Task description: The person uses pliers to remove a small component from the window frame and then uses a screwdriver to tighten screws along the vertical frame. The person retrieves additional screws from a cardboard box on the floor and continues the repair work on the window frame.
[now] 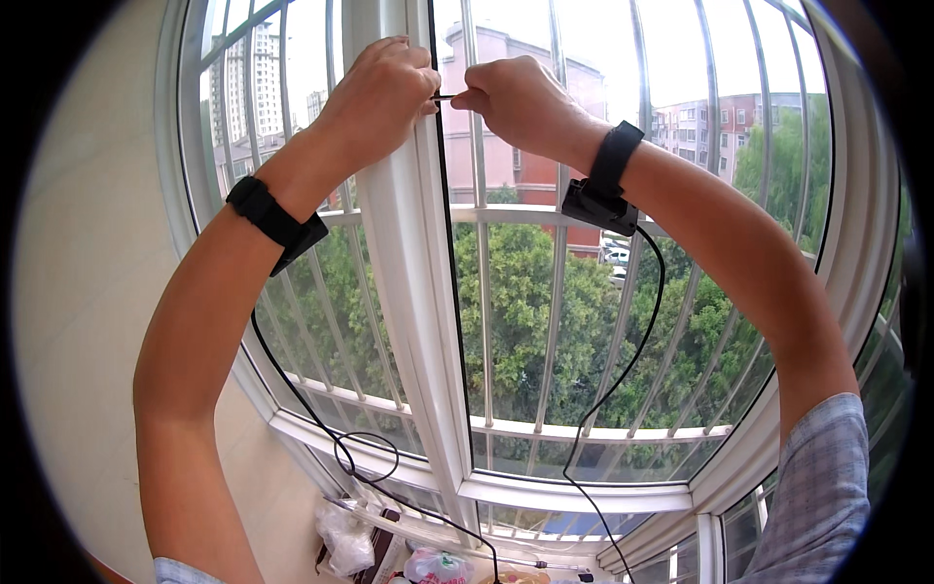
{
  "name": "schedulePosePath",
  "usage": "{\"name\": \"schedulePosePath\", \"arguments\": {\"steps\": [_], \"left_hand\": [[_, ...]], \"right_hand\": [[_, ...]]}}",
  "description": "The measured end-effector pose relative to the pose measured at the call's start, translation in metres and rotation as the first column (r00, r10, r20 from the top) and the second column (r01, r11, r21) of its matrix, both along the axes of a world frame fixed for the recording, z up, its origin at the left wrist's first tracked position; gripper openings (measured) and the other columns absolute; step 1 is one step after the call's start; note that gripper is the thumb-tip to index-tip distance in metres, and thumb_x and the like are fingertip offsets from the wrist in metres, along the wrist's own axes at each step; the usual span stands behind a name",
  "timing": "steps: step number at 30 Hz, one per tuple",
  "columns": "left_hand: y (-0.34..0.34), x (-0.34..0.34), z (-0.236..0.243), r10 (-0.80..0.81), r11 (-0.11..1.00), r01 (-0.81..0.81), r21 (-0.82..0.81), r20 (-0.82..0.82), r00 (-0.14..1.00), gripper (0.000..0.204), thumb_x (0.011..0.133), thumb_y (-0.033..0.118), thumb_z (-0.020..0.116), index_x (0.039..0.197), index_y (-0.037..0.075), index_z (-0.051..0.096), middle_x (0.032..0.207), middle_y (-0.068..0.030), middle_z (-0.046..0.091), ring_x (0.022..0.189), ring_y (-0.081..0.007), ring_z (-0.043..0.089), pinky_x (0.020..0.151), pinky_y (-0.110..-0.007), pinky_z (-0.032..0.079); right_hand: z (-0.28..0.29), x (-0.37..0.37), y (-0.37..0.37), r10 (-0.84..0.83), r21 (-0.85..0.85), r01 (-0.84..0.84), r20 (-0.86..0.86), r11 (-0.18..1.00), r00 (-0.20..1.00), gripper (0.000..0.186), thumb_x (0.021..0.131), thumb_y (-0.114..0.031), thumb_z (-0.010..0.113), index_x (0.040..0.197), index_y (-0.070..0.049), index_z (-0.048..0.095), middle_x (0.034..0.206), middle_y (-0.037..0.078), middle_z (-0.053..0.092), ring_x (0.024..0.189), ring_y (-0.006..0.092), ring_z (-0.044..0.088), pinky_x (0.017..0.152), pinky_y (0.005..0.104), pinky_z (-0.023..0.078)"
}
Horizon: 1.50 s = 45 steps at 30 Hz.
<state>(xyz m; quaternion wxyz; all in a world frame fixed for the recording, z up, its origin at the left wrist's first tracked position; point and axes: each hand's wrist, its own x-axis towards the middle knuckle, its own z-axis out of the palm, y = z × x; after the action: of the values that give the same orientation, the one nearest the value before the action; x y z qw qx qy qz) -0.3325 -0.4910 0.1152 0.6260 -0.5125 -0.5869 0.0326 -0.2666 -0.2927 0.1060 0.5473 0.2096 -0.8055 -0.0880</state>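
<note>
Both my arms reach up to the white window post (407, 273). My left hand (381, 102) is closed at the post's upper part, its fingertips turned to the right edge and mostly hidden behind the hand. Just right of the post, my right hand (518, 102) pinches one end of a thin, short, dark reddish rod-like piece (444, 97). That piece spans the small gap between the two hands, and its left end meets the left fingertips. Whether the left fingers grip it or something else is hidden. Its exact kind is too small to tell.
Black straps with small boxes (601, 206) sit on both wrists, and black cables (654, 321) hang down from them. Metal bars (555, 331) stand outside the glass, with trees beyond. Plastic bags (345, 540) and other items lie below the window. A beige wall (92, 292) is at left.
</note>
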Motion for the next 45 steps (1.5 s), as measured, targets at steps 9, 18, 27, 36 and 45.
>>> {"name": "schedulePosePath", "arguments": {"steps": [9, 18, 27, 36, 45], "left_hand": [[0.003, 0.002, -0.006, 0.015, 0.999, -0.015, 0.033, 0.013, 1.0, 0.016, 0.081, 0.004, 0.077, 0.096, 0.001, 0.075, 0.091, -0.0112, 0.066, 0.102, -0.0305, 0.062, 0.112, -0.048, 0.039], [0.005, -0.004, 0.0, -0.012, 1.0, 0.013, 0.003, -0.079, 0.997, 0.006, 0.084, 0.004, 0.073, 0.089, 0.002, 0.073, 0.087, -0.0092, 0.067, 0.096, -0.0295, 0.062, 0.103, -0.043, 0.041], [0.005, -0.007, -0.003, -0.019, 1.0, 0.02, 0.013, -0.083, 0.996, 0.004, 0.084, 0.005, 0.074, 0.087, 0.002, 0.073, 0.086, -0.0094, 0.068, 0.096, -0.0303, 0.063, 0.104, -0.044, 0.042], [0.005, -0.008, -0.002, -0.023, 1.0, 0.024, 0.007, -0.085, 0.996, 0.006, 0.081, 0.002, 0.075, 0.087, 0.001, 0.073, 0.084, -0.0106, 0.068, 0.094, -0.0313, 0.064, 0.103, -0.045, 0.043], [0.006, -0.006, 0.001, 0.01, 1.0, -0.009, 0.006, -0.112, 0.994, 0.002, 0.082, 0.003, 0.073, 0.083, 0.002, 0.074, 0.084, -0.0114, 0.07, 0.093, -0.0306, 0.066, 0.1, -0.045, 0.045]], "right_hand": [[0.002, 0.01, -0.022, 0.414, -0.709, 0.029, 0.443, 0.704, 0.795, 0.041, 0.102, -0.032, 0.063, 0.076, 0.001, 0.063, 0.061, 0.003, 0.054, 0.045, 0.0125, 0.048, 0.039, 0.0307, 0.034], [-0.005, 0.024, -0.001, 0.286, -0.37, -0.181, 0.252, 0.911, 0.925, 0.025, 0.099, -0.023, 0.067, 0.107, 0.001, 0.066, 0.083, 0.01, 0.073, 0.061, 0.0172, 0.068, 0.048, 0.03, 0.051], [-0.012, 0.003, 0.013, 0.126, 0.222, -0.106, -0.078, 0.969, 0.989, 0.016, 0.086, -0.006, 0.069, 0.101, -0.002, 0.069, 0.1, 0.013, 0.065, 0.089, 0.0325, 0.071, 0.078, 0.0409, 0.058], [-0.01, 0.008, 0.009, 0.039, 0.364, -0.001, -0.098, 0.932, 0.994, 0.025, 0.091, -0.02, 0.073, 0.107, -0.002, 0.067, 0.1, 0.012, 0.06, 0.085, 0.0301, 0.066, 0.076, 0.0403, 0.055], [-0.002, -0.012, 0.004, 0.092, 0.18, -0.063, -0.158, 0.982, 0.983, 0.027, 0.098, -0.028, 0.067, 0.099, -0.001, 0.068, 0.077, 0.011, 0.065, 0.066, 0.0342, 0.063, 0.064, 0.0419, 0.053]]}}
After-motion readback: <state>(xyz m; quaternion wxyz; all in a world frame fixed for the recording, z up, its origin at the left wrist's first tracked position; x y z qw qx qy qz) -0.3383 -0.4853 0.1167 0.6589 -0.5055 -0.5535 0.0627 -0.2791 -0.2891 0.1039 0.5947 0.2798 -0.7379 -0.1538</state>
